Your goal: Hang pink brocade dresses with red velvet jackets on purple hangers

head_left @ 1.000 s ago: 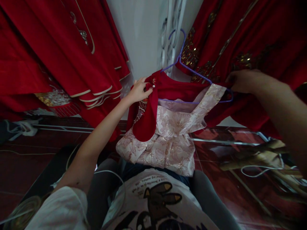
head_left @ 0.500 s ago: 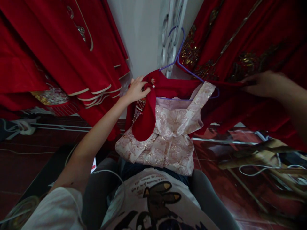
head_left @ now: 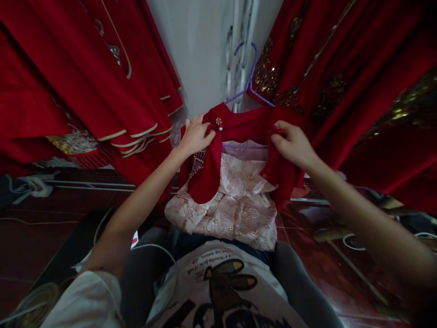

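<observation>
A short red jacket [head_left: 208, 177] with a beaded brooch and a beaded tassel lies over a pale pink brocade dress [head_left: 246, 177] on a purple hanger [head_left: 251, 81]. My left hand [head_left: 197, 135] is closed on the jacket's edge near the brooch, at the left shoulder. On the opposite side, my right hand [head_left: 292, 141] pinches the jacket's right front edge. The red cloth now covers the dress's right strap. The dress's skirt rests toward my lap, and the hanger's hook reaches up to a white metal frame [head_left: 243, 59].
Red garments with pale piping [head_left: 136, 82] hang at the left. More red garments with gold sequins [head_left: 368, 105] hang at the right. A metal rail [head_left: 92, 186] runs low over the red tiled floor [head_left: 300, 255]. Wooden pieces and a cable lie at the lower right.
My right hand has moved left from far out at the right, bringing the jacket's right side in over the dress strap. My left hand keeps its hold at nearly the same spot.
</observation>
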The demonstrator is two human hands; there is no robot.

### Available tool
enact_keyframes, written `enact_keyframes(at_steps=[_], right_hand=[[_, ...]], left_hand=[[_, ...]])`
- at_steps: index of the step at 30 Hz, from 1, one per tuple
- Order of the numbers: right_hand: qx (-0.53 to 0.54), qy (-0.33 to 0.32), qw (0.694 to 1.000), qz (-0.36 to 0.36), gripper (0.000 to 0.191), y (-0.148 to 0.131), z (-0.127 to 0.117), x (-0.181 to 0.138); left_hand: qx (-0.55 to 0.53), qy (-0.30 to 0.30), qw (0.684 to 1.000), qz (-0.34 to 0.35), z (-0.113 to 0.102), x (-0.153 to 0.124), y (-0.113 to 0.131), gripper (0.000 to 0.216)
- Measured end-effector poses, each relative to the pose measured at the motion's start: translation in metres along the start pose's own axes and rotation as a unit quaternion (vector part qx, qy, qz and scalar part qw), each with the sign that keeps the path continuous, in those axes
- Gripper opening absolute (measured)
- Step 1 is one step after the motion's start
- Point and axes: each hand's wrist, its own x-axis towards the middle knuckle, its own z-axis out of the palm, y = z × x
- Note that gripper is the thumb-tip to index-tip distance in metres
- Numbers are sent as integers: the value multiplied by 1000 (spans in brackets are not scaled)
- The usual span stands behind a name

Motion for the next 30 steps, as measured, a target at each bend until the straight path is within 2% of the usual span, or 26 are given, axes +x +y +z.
enact_keyframes(at_steps=[4, 7, 11, 14, 19, 23, 27, 30], right_hand=[[58, -87, 992, -66, 4, -25, 55, -4], [60, -103, 990, -80, 7, -24, 75, -13], [19, -71, 996, -50, 9, 1, 74, -23], [-5, -70, 997, -36, 9, 15, 65, -25], [15, -109, 993, -35, 10, 13, 59, -31], [61, -124, 990, -10, 11, 12, 65, -37], [51, -109, 993, -6, 16, 11, 74, -36], [56, -21, 998, -16, 28, 6, 80, -33]], left_hand=[[7, 10, 1000, -9, -4, -2, -4, 23], [2, 15, 1000, -9, -6, -2, -7, 25], [-5, 39, 999, -7, -5, -11, 4, 23], [-9, 58, 998, -14, 5, -32, 21, 20], [41, -10, 998, 40, 43, -72, 43, 19], [44, -34, 997, 62, 55, -76, 48, 21], [-23, 8, 997, 74, 49, -66, 56, 21], [-138, 83, 987, 21, 48, -62, 64, 15]])
